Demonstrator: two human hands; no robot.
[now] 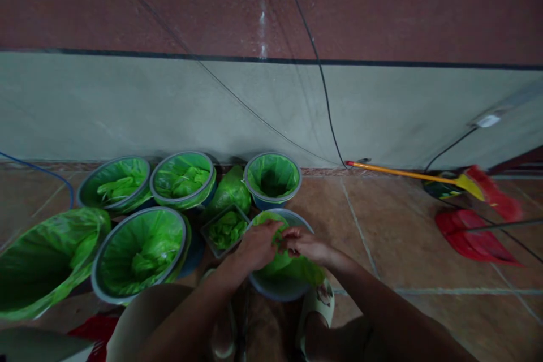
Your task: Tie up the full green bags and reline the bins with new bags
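Observation:
Over a grey-blue bin [278, 289] between my feet, both my hands are on a thin green plastic bag [282, 266]. My left hand [258, 244] grips its left upper part, fingers bent over the plastic. My right hand [306, 244] pinches the bag close beside it, fingertips almost meeting the left ones. The bag hangs down into the bin, and some of it drapes over the right rim. Just left stands a small square container [216, 249] with crumpled green bags inside. My hands partly hide the bag's top.
Green-lined bins [94, 203] [155, 214] [245, 184] stand to the left and along the wall. A large green-lined bin [12, 311] is at far left. To the right lie a broom [394, 170] and a red dustpan [470, 237]. Cables hang down the wall.

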